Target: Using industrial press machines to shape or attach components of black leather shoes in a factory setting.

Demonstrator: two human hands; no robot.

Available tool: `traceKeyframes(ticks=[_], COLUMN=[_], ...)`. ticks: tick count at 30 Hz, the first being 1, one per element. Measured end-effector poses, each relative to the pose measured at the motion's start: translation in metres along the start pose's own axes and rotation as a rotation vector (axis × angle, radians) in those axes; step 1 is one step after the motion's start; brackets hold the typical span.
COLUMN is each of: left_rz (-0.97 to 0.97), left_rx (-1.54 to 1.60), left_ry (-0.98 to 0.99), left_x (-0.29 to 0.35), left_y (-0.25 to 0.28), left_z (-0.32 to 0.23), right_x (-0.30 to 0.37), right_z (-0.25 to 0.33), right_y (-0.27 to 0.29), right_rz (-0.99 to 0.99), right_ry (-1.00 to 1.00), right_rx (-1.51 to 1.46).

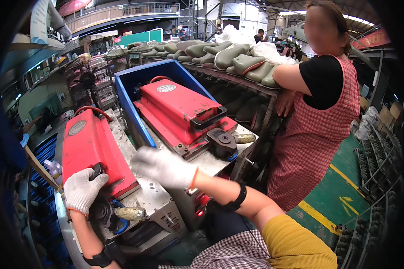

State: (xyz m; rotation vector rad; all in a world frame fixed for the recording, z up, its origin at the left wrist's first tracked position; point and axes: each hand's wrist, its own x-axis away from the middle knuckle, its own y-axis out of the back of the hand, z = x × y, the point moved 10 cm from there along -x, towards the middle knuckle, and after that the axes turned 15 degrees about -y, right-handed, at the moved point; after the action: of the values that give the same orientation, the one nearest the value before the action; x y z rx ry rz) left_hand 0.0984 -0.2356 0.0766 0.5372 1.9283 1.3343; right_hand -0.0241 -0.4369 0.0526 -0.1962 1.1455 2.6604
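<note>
Our left fingers (90,180) curl over the black handle (97,170) at the near edge of the left red lid (89,150), gripping it; the left hand (81,190) sits right at that lid's lower corner. The lid runs away from those fingers, its long axis pointing up and slightly left toward a red hose (93,110) at its far end. Our right hand (162,167) hangs in the air to the right of the left one, blurred, so we cannot tell whether its fingers are spread or closed; it holds nothing we can see. It lies between the two lids, above the metal table (153,197). The second red lid (180,105) lies beyond the right fingers, up and to the right, its own black handle (208,119) at its near end, inside a blue tray (129,101). The left hand is plainly the nearer one to a lid.

Beneath the left fingers a dark knob and a yellowish part are hard to make out. Further right stands another person in a checked apron (314,134), by a rack of green boots (231,56).
</note>
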Motion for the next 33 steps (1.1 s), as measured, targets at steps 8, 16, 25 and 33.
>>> traceKeyframes(ticks=[8, 16, 25, 33], left_rz=[0.039, 0.054, 0.108, 0.278], left_rx=[-0.006, -0.011, -0.003, 0.071], left_ry=[-0.025, -0.106, -0.143, -0.164], left_x=[-0.003, -0.002, -0.005, 0.0], left_y=[0.0, -0.001, 0.0, -0.003], left_z=[-0.004, -0.008, -0.008, -0.006], right_x=[0.026, 0.032, 0.079, 0.084], right_z=[0.064, 0.042, 0.067, 0.088], right_y=[-0.118, -0.149, -0.186, -0.208], right_rz=[0.484, 0.783, 0.576, 0.352], right_ry=[0.106, -0.224, -0.361, -0.081], right_rx=[-0.141, -0.662, -1.012, -0.592])
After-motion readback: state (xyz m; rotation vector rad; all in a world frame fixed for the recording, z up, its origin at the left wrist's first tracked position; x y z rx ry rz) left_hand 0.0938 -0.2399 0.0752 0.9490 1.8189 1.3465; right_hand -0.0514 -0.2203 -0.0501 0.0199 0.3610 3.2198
